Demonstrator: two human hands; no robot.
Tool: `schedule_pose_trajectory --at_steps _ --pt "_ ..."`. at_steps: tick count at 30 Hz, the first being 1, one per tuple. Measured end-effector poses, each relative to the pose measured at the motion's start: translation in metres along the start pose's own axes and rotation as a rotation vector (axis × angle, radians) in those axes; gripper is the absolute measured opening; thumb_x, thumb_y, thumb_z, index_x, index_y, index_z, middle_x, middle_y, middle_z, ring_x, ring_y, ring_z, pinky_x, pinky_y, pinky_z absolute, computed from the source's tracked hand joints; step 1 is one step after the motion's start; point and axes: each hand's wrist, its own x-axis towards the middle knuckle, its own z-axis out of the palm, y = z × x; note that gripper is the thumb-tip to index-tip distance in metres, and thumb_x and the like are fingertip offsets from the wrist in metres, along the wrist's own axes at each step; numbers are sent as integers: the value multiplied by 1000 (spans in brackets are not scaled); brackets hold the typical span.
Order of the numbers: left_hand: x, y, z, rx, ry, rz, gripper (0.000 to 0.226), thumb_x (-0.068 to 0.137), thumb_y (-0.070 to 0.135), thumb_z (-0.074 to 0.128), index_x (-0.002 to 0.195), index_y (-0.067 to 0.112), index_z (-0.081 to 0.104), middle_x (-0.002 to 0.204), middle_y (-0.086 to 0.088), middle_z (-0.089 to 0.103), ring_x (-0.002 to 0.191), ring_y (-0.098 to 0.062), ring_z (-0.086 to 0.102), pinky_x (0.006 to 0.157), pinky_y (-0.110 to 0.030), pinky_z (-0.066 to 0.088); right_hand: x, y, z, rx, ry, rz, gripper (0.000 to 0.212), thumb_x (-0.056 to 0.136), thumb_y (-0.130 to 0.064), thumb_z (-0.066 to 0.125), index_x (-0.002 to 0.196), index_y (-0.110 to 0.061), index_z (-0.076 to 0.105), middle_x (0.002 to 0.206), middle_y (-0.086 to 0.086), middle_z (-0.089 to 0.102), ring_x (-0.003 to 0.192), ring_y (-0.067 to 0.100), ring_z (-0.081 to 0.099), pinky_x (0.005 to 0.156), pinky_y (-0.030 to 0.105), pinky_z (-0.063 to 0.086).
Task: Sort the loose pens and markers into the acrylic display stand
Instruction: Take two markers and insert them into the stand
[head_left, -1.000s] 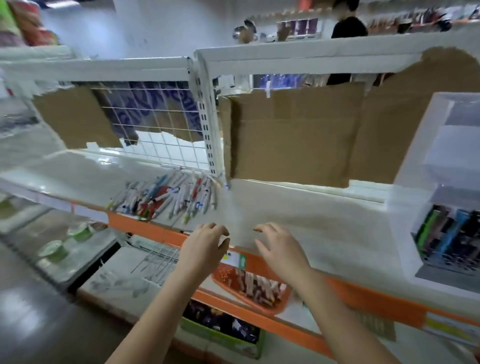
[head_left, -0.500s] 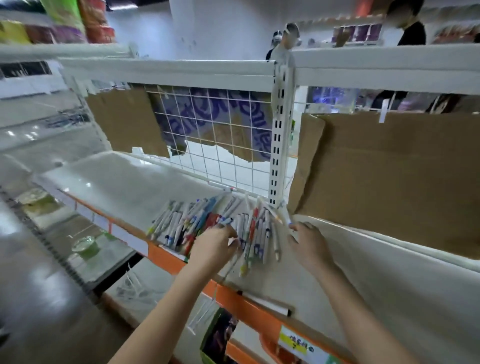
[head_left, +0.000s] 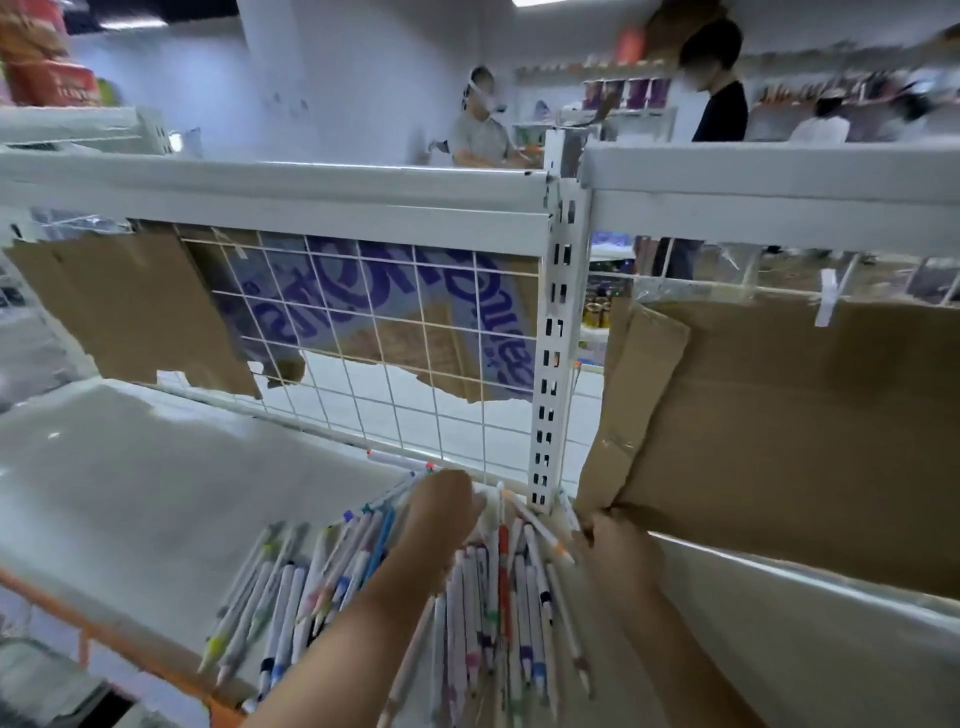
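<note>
while left hand (head_left: 441, 512) reaches over white pens (head_left: 483, 587) with coloured caps, both grips unclear.

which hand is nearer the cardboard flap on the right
Right. The right hand sits at the cardboard flap's bottom corner; the left hand is further left, over the pens.

left hand (head_left: 445, 506) fingers hidden, pens (head_left: 483, 597) blurred

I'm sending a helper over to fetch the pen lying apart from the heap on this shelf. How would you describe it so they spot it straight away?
Find the white slotted upright post at the back of the white shelf. Left of its foot, along the bottom of the wire grid, lies a lone white pen. Unlike the pile of pens nearer the front, it lies crosswise behind the left hand.
</note>
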Motion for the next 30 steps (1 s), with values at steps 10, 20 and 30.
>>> schedule_pose_trajectory --at_steps 10,20,30 --pt "34 -18 0 -132 -187 91 21 80 33 61 76 12 61 77 -4 64 77 -19 64 72 -30 54 -17 -18 -10 58 -12 115 30 98 -46 37 86 -29 59 94 -9 63 91 9 59 62 16 32" --pt "-23 16 -53 -533 -128 362 13 85 24 58 77 20 49 68 6 53 59 -2 47 48 -15 31 -102 -2 -58 689 163 350 15 86 -14 62 74 -13 55 61 -4 59 47 -2 55 49 13 40" --pt "-169 156 -48 -800 -233 820 20 84 18 61 68 22 50 61 10 53 54 0 46 53 -16 36 -257 84 -123 838 454 489 20 80 -13 67 76 -25 52 71 -4 64 77 24 65 80 49 52"
